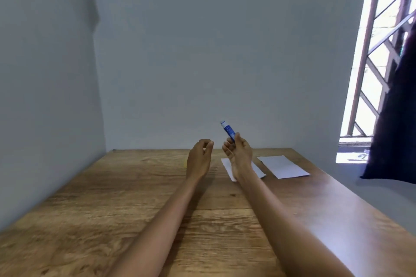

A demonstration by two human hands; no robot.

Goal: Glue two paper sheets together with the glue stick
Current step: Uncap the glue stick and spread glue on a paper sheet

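Observation:
My right hand (238, 150) is raised above the wooden table (135, 198) and grips a blue glue stick (228, 130), whose pale tip points up and to the left. My left hand (200, 157) hovers just left of it with the fingers curled in; I cannot see anything in it. Two white paper sheets lie flat at the far right of the table. The nearer sheet (256, 170) is partly hidden behind my right hand and wrist. The other sheet (283, 166) lies apart from it, further right.
Grey walls close off the table at the back and on the left. A barred window (378, 51) and a dark curtain (396, 119) stand to the right. The table's right edge runs diagonally toward the lower right corner.

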